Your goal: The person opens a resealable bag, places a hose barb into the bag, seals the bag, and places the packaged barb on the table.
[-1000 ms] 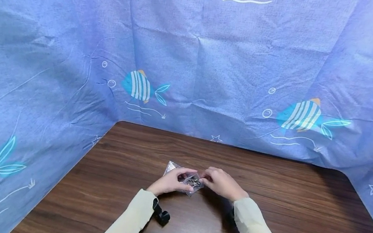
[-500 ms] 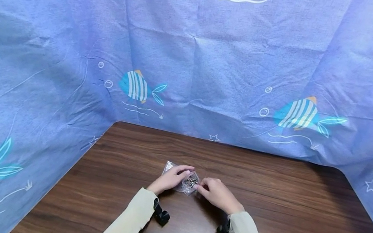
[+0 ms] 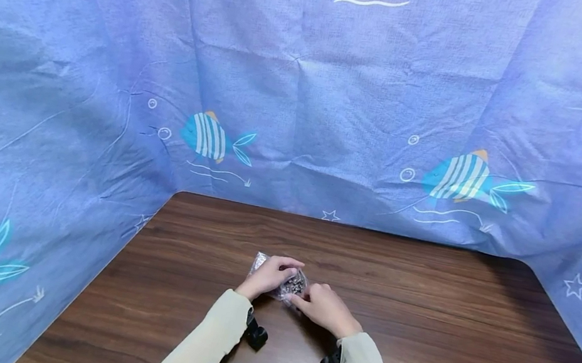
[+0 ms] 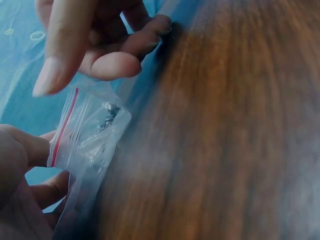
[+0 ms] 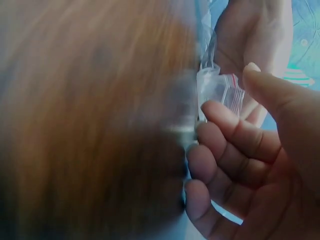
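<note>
A small clear zip bag with a red strip by its mouth lies between the two hands, above the dark wooden table. Tiny dark, shiny metal pieces sit inside; their kind is too small to tell. My left hand holds the bag near its zip edge, seen at the lower left of the left wrist view. At the bag's near right side is my right hand, its thumb apart from its loosely bent fingers. Its index fingertip overlaps the bag in the right wrist view; contact cannot be confirmed.
Crinkled clear plastic shows beyond the left hand; whether it belongs to the same bag cannot be told. The wooden table extends on both sides. A blue fish-print curtain hangs behind it. Black wrist cameras sit below the sleeves.
My right hand has moved from the bag's upper right edge toward me, to its lower right. The left hand stays on the bag. The head view has shifted slightly.
</note>
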The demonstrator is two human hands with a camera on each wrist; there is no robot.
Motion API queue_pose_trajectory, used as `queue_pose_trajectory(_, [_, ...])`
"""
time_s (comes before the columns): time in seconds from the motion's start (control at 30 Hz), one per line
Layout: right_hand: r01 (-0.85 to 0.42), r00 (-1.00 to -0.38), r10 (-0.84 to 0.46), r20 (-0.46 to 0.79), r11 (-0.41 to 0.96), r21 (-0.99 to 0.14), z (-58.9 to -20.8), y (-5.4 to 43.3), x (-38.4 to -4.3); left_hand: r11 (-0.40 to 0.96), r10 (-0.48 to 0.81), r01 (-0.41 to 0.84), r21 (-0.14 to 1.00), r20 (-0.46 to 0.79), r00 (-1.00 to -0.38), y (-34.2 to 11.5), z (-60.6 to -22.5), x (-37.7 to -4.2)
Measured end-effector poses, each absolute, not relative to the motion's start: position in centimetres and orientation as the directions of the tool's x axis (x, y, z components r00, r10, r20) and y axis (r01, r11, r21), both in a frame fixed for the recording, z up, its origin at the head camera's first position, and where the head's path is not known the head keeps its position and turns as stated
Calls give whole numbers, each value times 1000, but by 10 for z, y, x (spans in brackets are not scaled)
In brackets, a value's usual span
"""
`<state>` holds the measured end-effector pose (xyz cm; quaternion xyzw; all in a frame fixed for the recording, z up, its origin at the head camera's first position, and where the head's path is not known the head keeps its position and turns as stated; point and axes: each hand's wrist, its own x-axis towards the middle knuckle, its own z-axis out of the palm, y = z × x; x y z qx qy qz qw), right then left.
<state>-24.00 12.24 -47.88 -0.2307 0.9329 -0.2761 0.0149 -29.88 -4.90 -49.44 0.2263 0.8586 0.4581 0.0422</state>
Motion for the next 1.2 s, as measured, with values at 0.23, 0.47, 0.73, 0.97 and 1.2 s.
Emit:
queue_pose_trajectory(0.23, [-405,-907,-405,120,752,-521,-480,118,-242,507,400,342,791,135,-906,-48,-492,-297])
queue_pose_trajectory(0.47, [-403,-909,-396,129,758,-513,-479,116,-242,501,381,330,800,139,-914,-49,-491,-295])
queue_pose_trajectory(0.73, [-422,-903,-402,152,764,-489,-477,118,-242,517,356,346,783,171,-919,-50,-487,-294])
queue_pose_trajectory(0.97, [-454,-890,-409,201,753,-477,-469,131,-245,573,266,352,740,238,-934,-50,-480,-293])
queue_pose_trajectory(1.2, [-499,-867,-415,277,719,-484,-457,153,-250,580,213,377,722,312,-926,-48,-472,-290])
